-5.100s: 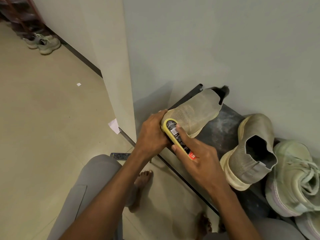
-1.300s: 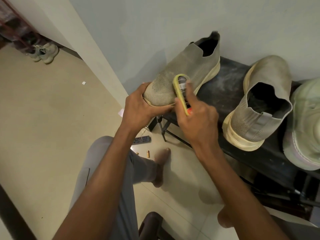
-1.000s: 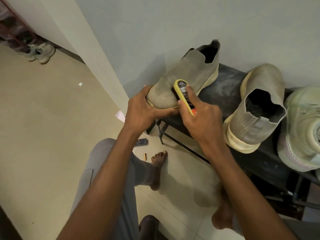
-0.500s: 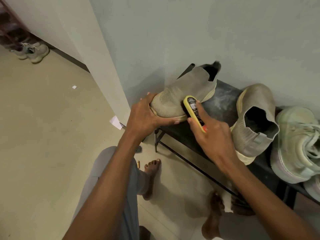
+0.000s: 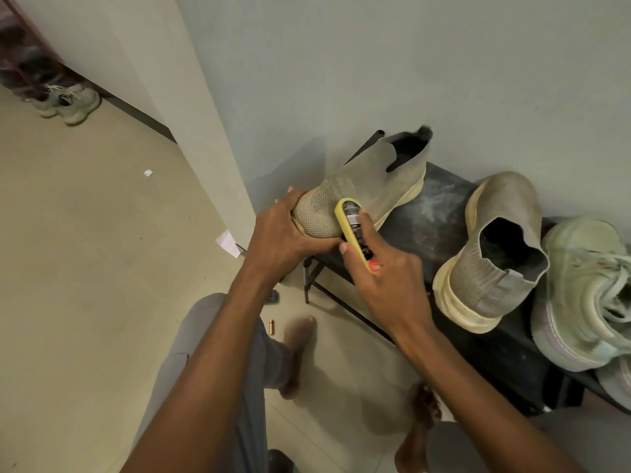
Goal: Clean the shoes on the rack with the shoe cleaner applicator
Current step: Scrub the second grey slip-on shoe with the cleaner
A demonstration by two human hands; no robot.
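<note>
A grey knit slip-on shoe (image 5: pixel 372 179) lies on the left end of the black shoe rack (image 5: pixel 426 220), its toe over the rack's edge. My left hand (image 5: pixel 283 237) grips that toe from the left. My right hand (image 5: pixel 386 278) holds the yellow shoe cleaner applicator (image 5: pixel 353 227), its top end pressed against the shoe's toe side. The applicator's lower part is hidden in my palm. The matching grey shoe (image 5: pixel 491 254) stands to the right, heel toward me.
A pale green lace-up sneaker (image 5: pixel 587 291) sits at the rack's right end. On the floor lie a small battery (image 5: pixel 271 326), a dark remote (image 5: pixel 272 296), a paper scrap (image 5: pixel 228 243) and my bare feet. Another pair of sneakers (image 5: pixel 66 102) stands far left.
The applicator has slid along the shoe's toe side, from higher on the upper toward the toe's lower edge. My left hand has kept its grip on the toe.
</note>
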